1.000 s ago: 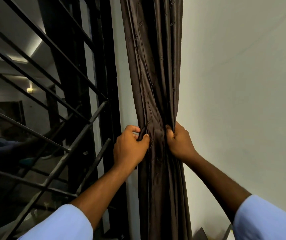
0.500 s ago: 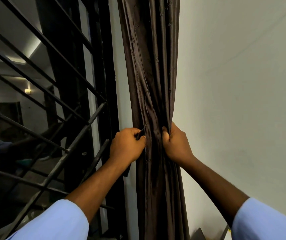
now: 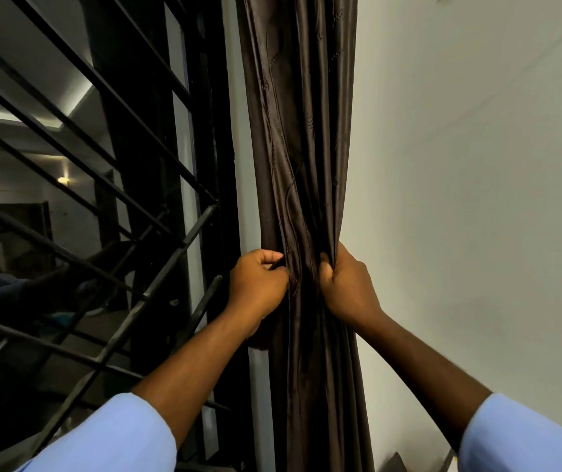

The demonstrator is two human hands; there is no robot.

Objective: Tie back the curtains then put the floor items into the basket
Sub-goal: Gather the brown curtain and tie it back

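Left hand (image 3: 257, 289) and right hand (image 3: 349, 289) were curled tight on the gathered curtain (image 3: 301, 165), one each side, bunched between window grille (image 3: 109, 212) and wall (image 3: 477, 199). Best kept cinched while tying; no tie-back, basket or floor items visible.

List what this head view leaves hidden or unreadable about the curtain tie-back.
- Tie: head view; whether a tie-back goes round the curtain cannot be told. The left hand and right hand and the dark folds cover that spot.
- Fingertips: buried in the fabric, so each grip is only partly seen.
- Floor items and basket: out of frame; only dark scraps show at the bottom edge.
- Curtain top and hem: cut off by the edges.
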